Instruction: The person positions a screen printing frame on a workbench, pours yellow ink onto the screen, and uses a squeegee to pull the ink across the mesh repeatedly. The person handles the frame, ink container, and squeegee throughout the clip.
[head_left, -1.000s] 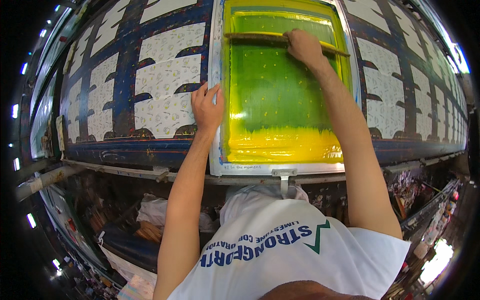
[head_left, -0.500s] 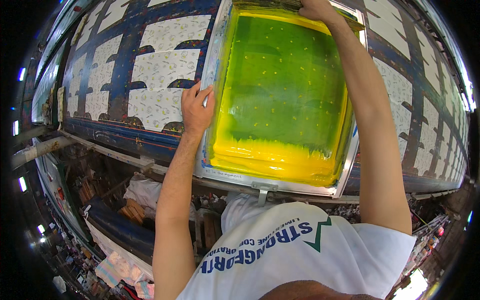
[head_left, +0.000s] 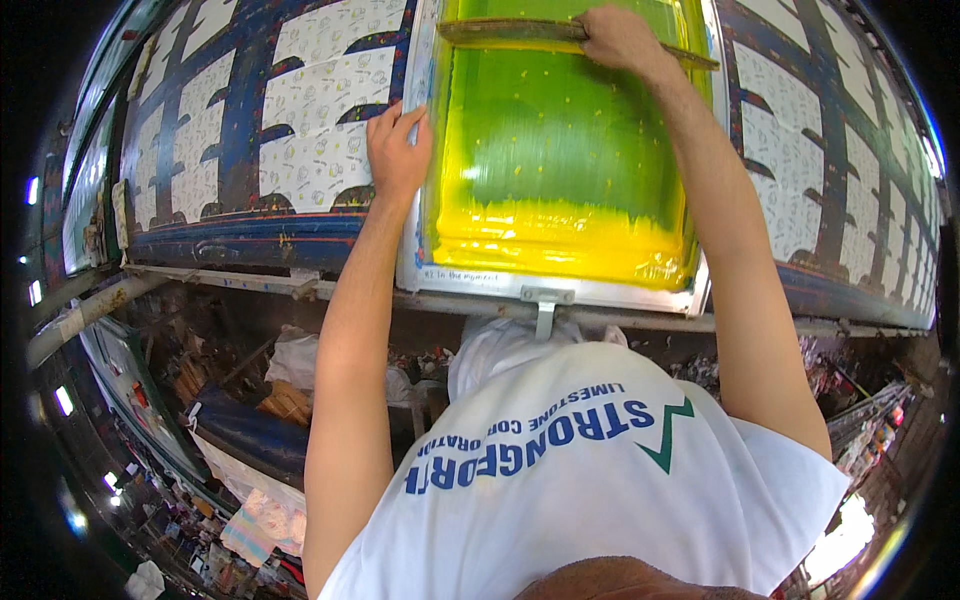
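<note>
A screen-printing frame [head_left: 412,245] with pale metal sides lies on the long table, its mesh [head_left: 560,150] tinted green. Thick yellow ink [head_left: 560,240] is pooled along its near end, with thinner streaks up the sides. My right hand [head_left: 622,40] is closed on a long squeegee [head_left: 510,31], which spans the mesh toward the far end. At the frame's left side, my left hand [head_left: 398,150] is closed over the edge, its fingertips partly hidden. A metal bracket [head_left: 547,297] sits at the middle of the near edge.
White printed fabric panels [head_left: 325,150] lie in rows on the dark blue table [head_left: 240,240] to both sides. A metal rail [head_left: 250,280] runs along its near edge. Under it are cluttered odds and ends, including wooden pieces [head_left: 288,402] and a white cloth [head_left: 293,355].
My right hand has drawn the squeegee toward me over the mesh, away from the far end. My left hand stays at the frame's left edge. The whole view has shifted.
</note>
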